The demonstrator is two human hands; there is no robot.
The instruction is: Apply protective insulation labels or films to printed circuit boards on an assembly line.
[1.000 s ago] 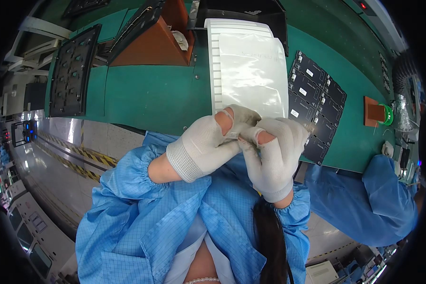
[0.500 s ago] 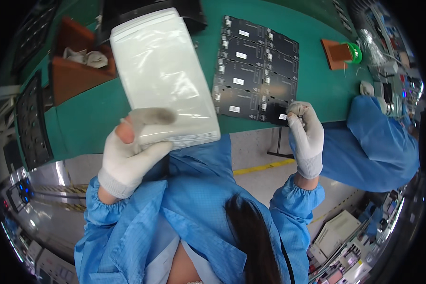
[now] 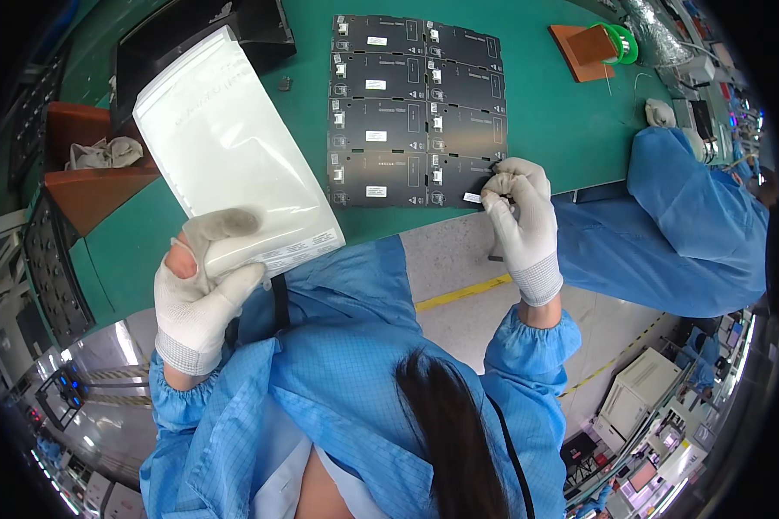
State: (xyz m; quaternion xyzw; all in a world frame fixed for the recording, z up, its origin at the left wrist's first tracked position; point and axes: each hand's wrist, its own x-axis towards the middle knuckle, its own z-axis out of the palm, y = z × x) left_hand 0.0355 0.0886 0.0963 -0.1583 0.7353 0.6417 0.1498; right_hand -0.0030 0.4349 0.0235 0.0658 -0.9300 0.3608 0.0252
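My left hand (image 3: 201, 290), in a white glove with one bare fingertip showing, grips the lower end of a glossy whitish label sheet (image 3: 242, 147). Small printed labels line that end of the sheet. A panel of black circuit boards (image 3: 379, 121) in two columns lies on the green table; the left column's boards carry small white labels. Over its lower right corner, my gloved right hand (image 3: 521, 212) pinches a small white label (image 3: 472, 198) at its fingertips. Whether the label touches the board I cannot tell.
Beyond the sheet stands a black tray (image 3: 260, 43). An orange-brown box (image 3: 86, 195) with crumpled cloth sits at the left. At the far right are a brown block (image 3: 587, 52) and a green spool (image 3: 621, 43). A blue-clothed person (image 3: 692, 208) is at the right.
The view has shifted, so boards, sheet and both hands appear further left. The sheet leans more to the left. Both hands keep their grips, the right staying at the panel's lower right corner.
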